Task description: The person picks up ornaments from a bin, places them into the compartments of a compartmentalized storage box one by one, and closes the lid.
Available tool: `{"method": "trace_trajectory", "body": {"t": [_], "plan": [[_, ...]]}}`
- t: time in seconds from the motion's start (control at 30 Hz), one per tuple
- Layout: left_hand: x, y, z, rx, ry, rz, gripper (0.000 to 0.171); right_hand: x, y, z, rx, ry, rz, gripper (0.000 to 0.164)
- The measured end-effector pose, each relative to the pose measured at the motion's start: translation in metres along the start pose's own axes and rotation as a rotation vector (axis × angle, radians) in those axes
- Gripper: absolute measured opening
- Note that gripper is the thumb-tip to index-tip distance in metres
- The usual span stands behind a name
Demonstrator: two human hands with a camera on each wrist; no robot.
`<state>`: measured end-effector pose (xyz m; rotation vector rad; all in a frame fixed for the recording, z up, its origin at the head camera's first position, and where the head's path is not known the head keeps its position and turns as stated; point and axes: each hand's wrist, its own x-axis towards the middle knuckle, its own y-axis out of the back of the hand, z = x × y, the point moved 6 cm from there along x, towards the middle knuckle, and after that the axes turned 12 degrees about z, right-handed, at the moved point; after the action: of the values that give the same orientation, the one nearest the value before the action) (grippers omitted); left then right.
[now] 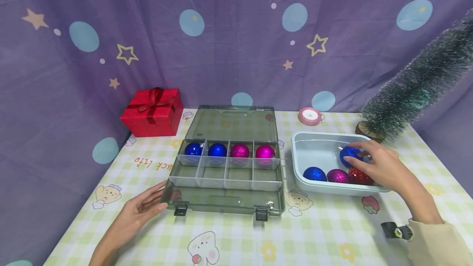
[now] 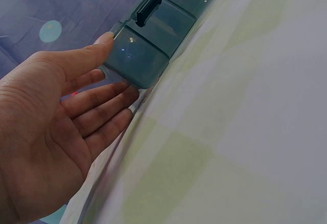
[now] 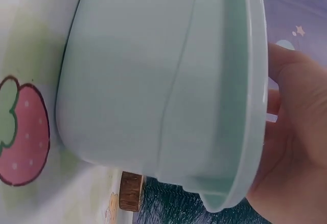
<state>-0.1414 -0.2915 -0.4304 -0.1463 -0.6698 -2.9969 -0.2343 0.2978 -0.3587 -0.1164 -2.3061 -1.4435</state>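
With thumb and fingers my right hand [image 1: 380, 164] pinches a glittery blue Christmas ball [image 1: 348, 156] inside the pale blue tub [image 1: 300, 180]. Below it in the tub lie another glittery blue ball [image 1: 314, 174], a glittery magenta ball [image 1: 338, 176] and a red ball [image 1: 359, 175]. My left hand [image 1: 134, 213], fingers loosely extended, touches the front left corner of a smoky divided box [image 1: 225, 205], lid raised. Its back row holds a shiny blue ball [image 1: 193, 149], a matte blue ball [image 1: 217, 150], a glittery magenta ball [image 1: 239, 151] and a smooth magenta ball [image 1: 265, 152]. The tub's wall hides the right fingertips in the right wrist view.
A red gift box [image 1: 153, 114] with a ribbon stands at the back left. Behind the tub are a ribbon roll [image 1: 309, 116] and a small artificial Christmas tree [image 1: 414, 89] on a wooden base. A checked cloth [image 1: 236, 237] covers the table.
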Motion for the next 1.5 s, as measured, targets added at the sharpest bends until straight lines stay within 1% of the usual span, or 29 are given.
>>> {"method": "trace_trajectory", "body": {"t": [0.17,0.33,0.47,0.57,0.63,0.7,0.77,0.93,1.17,1.37,1.5], "plan": [[0.000,-0.001,0.000,0.017,-0.020,-0.003,0.059,0.000,-0.001,0.004,-0.055,-0.021,-0.023,0.053],[0.000,-0.001,0.000,0.038,-0.030,-0.003,0.058,0.002,-0.003,0.003,-0.093,-0.027,-0.020,0.053],[0.000,0.000,0.000,0.016,-0.017,-0.003,0.060,0.005,-0.006,0.002,-0.137,-0.040,-0.043,0.056],[0.001,0.000,0.001,0.000,-0.009,-0.005,0.061,0.008,-0.011,0.000,-0.138,-0.049,-0.084,0.060],[0.002,0.000,0.001,-0.015,-0.001,-0.006,0.061,0.010,-0.016,-0.001,-0.126,-0.048,-0.108,0.062],[0.002,0.000,0.001,-0.024,0.002,-0.010,0.061,0.011,-0.020,-0.002,-0.089,-0.036,-0.125,0.062],[0.002,0.000,0.001,-0.030,0.004,-0.008,0.061,0.012,-0.023,-0.001,-0.070,-0.023,-0.125,0.062],[0.002,0.000,0.001,-0.035,0.009,-0.011,0.061,0.012,-0.029,0.001,-0.038,0.016,-0.104,0.057],[0.000,0.000,0.000,-0.005,0.014,-0.006,0.061,0.015,-0.034,0.001,-0.018,0.045,-0.075,0.052],[0.001,0.000,0.000,-0.001,0.017,-0.008,0.061,0.015,-0.032,-0.004,0.020,0.073,-0.046,0.050],[0.001,0.000,0.000,0.001,0.004,-0.010,0.061,0.014,-0.028,-0.010,0.052,0.092,-0.013,0.049]]}}
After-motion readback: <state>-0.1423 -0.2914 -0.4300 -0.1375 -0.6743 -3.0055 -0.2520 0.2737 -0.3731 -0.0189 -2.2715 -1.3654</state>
